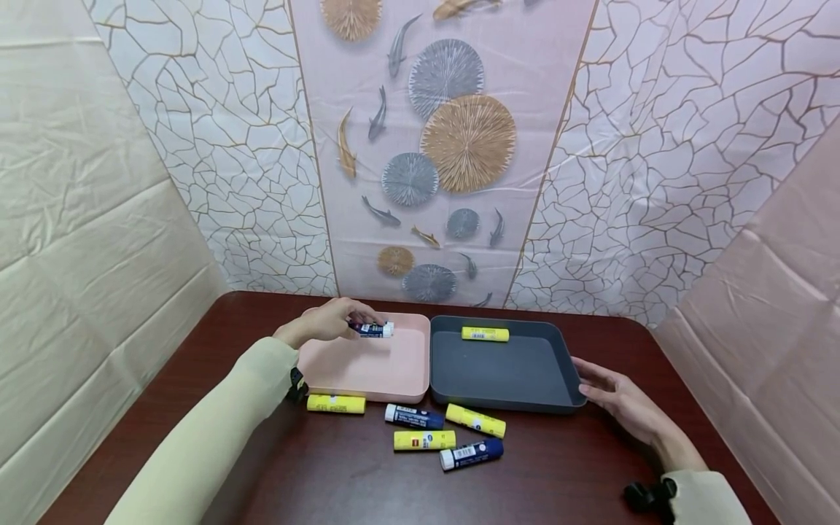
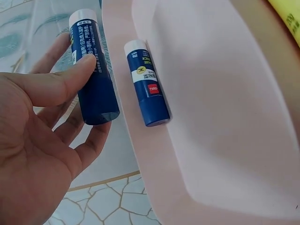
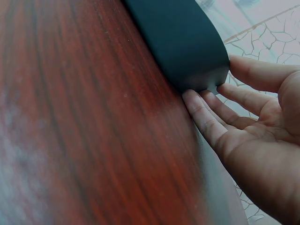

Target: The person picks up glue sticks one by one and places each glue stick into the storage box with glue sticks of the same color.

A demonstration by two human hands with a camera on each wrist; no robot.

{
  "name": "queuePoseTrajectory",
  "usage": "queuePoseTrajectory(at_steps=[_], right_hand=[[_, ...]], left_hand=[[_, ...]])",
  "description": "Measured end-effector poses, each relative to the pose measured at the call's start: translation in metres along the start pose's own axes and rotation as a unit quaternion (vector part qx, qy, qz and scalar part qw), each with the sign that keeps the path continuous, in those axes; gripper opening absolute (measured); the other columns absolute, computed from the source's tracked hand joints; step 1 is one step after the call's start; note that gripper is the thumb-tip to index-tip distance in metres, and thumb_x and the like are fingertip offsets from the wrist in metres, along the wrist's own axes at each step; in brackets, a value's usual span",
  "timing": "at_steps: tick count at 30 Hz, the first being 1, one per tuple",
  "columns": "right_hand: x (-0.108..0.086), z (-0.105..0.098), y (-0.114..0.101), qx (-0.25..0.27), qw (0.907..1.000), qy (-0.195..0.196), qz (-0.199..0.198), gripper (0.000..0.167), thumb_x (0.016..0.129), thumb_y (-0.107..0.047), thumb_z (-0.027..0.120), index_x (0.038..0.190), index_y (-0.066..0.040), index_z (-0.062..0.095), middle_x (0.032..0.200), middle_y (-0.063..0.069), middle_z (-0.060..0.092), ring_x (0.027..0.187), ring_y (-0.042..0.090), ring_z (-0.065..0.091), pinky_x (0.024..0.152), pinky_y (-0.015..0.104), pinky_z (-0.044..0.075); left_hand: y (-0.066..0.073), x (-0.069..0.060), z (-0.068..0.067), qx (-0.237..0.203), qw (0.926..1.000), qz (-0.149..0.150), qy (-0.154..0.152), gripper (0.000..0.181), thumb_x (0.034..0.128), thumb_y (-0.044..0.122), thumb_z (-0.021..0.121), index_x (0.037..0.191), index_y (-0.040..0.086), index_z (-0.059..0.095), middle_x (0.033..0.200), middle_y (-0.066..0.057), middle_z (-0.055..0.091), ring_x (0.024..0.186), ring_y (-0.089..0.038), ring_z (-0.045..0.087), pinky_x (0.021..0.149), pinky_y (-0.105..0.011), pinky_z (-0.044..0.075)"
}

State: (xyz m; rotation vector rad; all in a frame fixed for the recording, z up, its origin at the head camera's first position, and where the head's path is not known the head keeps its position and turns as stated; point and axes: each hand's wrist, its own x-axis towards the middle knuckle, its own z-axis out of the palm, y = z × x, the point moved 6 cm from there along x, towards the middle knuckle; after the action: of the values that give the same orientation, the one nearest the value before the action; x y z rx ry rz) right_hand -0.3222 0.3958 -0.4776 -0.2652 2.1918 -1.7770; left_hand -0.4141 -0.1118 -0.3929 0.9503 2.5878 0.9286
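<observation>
My left hand (image 1: 328,321) holds a blue glue stick with a white cap (image 2: 96,79) between thumb and fingers, above the pink tray (image 1: 413,364). A second blue glue stick (image 2: 146,86) lies inside that tray along its wall, seen in the left wrist view; in the head view the hand and held stick mostly hide it. At the right, fingers of my right hand (image 1: 620,401) touch the outer right side of the dark grey tray (image 1: 502,375), fairly straight at its corner in the right wrist view. Inside the grey tray lies a yellow glue stick (image 1: 485,334).
In front of the trays lie a yellow glue stick (image 1: 336,404) at left, a blue one (image 1: 413,416), two more yellow ones (image 1: 475,421) (image 1: 424,440) and another blue one (image 1: 471,453). Patterned cloth (image 1: 420,146) hangs behind the dark wooden table (image 1: 341,481).
</observation>
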Motion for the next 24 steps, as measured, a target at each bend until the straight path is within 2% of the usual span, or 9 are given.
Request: queuePoseTrajectory(at_steps=[4,7,11,14,19,24], right_hand=[[0.001,0.0,0.001,0.0,1.0,-0.002,0.002,0.069,0.108,-0.016,0.057,0.165,-0.003,0.022,0.167,0.028,0.022,0.126,0.005,0.059,0.098,0.025,0.052],[0.0,0.0,0.002,0.003,1.0,-0.002,0.003,0.069,0.108,-0.016,0.058,0.165,-0.003,0.022,0.166,0.028,0.023,0.126,0.006,0.06,0.098,0.025,0.053],[0.0,-0.001,0.002,0.005,1.0,0.001,0.005,0.068,0.108,-0.015,0.058,0.165,-0.003,0.023,0.167,0.027,0.023,0.125,0.005,0.06,0.098,0.025,0.053],[0.0,0.0,0.002,0.003,1.0,-0.001,0.005,0.068,0.108,-0.016,0.058,0.165,-0.004,0.023,0.167,0.028,0.023,0.126,0.006,0.06,0.098,0.025,0.053],[0.0,0.0,0.001,0.002,1.0,-0.003,-0.001,0.067,0.108,-0.015,0.057,0.165,-0.004,0.023,0.166,0.028,0.023,0.126,0.008,0.06,0.098,0.026,0.053],[0.0,0.0,0.0,0.003,1.0,-0.003,-0.004,0.067,0.108,-0.014,0.057,0.165,-0.003,0.023,0.166,0.029,0.023,0.127,0.008,0.06,0.098,0.026,0.053]], left_hand=[[-0.004,0.005,0.003,0.003,1.0,-0.004,-0.006,0.049,0.0867,-0.017,0.07,0.126,0.012,0.076,0.119,-0.007,0.071,0.11,-0.024,0.062,0.095,-0.043,0.053],[-0.008,0.01,0.004,0.024,0.9997,0.001,-0.008,0.051,0.0848,-0.019,0.07,0.125,0.012,0.076,0.119,-0.006,0.072,0.109,-0.023,0.062,0.095,-0.042,0.052],[-0.012,0.016,0.007,0.048,0.9987,0.012,-0.008,0.052,0.0832,-0.018,0.071,0.124,0.013,0.076,0.114,-0.004,0.072,0.102,-0.021,0.06,0.092,-0.039,0.051],[-0.015,0.016,0.009,0.055,0.9984,0.005,-0.01,0.05,0.0847,-0.016,0.073,0.125,0.014,0.076,0.114,-0.004,0.071,0.1,-0.022,0.058,0.09,-0.037,0.049],[-0.017,0.016,0.012,0.054,0.9984,-0.012,-0.013,0.048,0.0866,-0.013,0.075,0.127,0.014,0.075,0.119,-0.006,0.07,0.107,-0.025,0.061,0.094,-0.04,0.05],[-0.017,0.018,0.012,0.059,0.9981,-0.011,-0.015,0.049,0.0852,-0.014,0.074,0.126,0.013,0.075,0.119,-0.008,0.071,0.11,-0.026,0.062,0.096,-0.042,0.051]])
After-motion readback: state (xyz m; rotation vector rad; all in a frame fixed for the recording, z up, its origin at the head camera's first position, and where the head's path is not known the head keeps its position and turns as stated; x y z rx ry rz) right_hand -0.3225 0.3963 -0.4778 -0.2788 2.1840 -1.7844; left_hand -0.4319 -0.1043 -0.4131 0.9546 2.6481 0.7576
